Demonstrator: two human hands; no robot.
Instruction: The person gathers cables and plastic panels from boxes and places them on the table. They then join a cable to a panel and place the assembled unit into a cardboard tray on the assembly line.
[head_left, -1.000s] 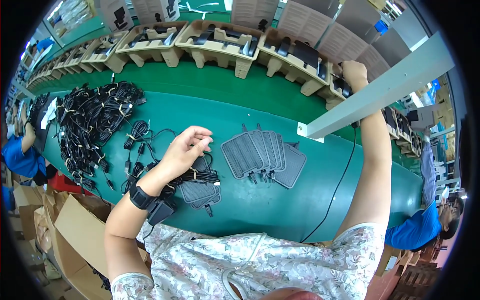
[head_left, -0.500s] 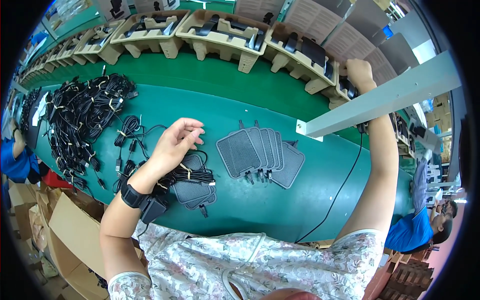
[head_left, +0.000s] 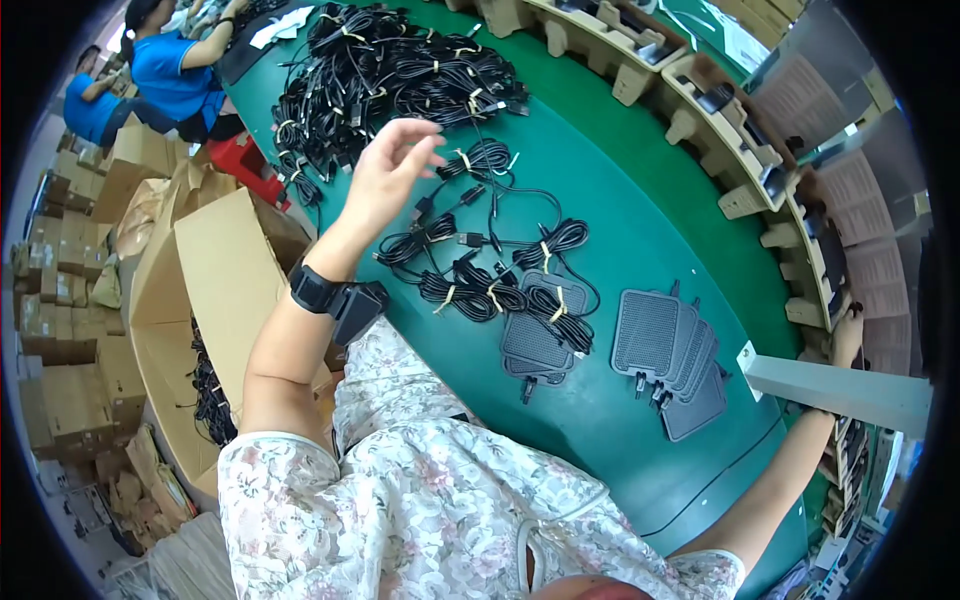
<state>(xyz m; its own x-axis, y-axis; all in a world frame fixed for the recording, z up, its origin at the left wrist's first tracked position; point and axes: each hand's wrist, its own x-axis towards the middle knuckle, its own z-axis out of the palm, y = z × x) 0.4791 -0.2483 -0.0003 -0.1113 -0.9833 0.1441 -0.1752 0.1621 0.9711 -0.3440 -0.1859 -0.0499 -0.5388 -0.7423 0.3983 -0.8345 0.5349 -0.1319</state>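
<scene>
My left hand (head_left: 392, 175) is raised over the green table beside a large pile of black cables (head_left: 380, 90). Its fingers are loosely bent and apart, with nothing in them. Tied cable bundles (head_left: 450, 290) lie nearer, some on top of a few dark mesh-faced plates (head_left: 535, 345). To their right several more such plates (head_left: 645, 335) are fanned out, overlapping. Far right, my right hand (head_left: 848, 338) is at the row of moulded cardboard trays (head_left: 740, 203). Its fingers are too hidden to read, and a grey post crosses in front of that arm.
The grey metal post (head_left: 840, 388) juts over the table's right side. A thin black cable (head_left: 715, 483) runs near the front edge. Left of me stands an open carton (head_left: 225, 270) with cables inside. Co-workers in blue (head_left: 170, 75) sit at the far left.
The view has swung left, bringing the cable pile and the carton more into sight. My left hand has moved from above the plates toward the cable pile. My right hand stays by the trays.
</scene>
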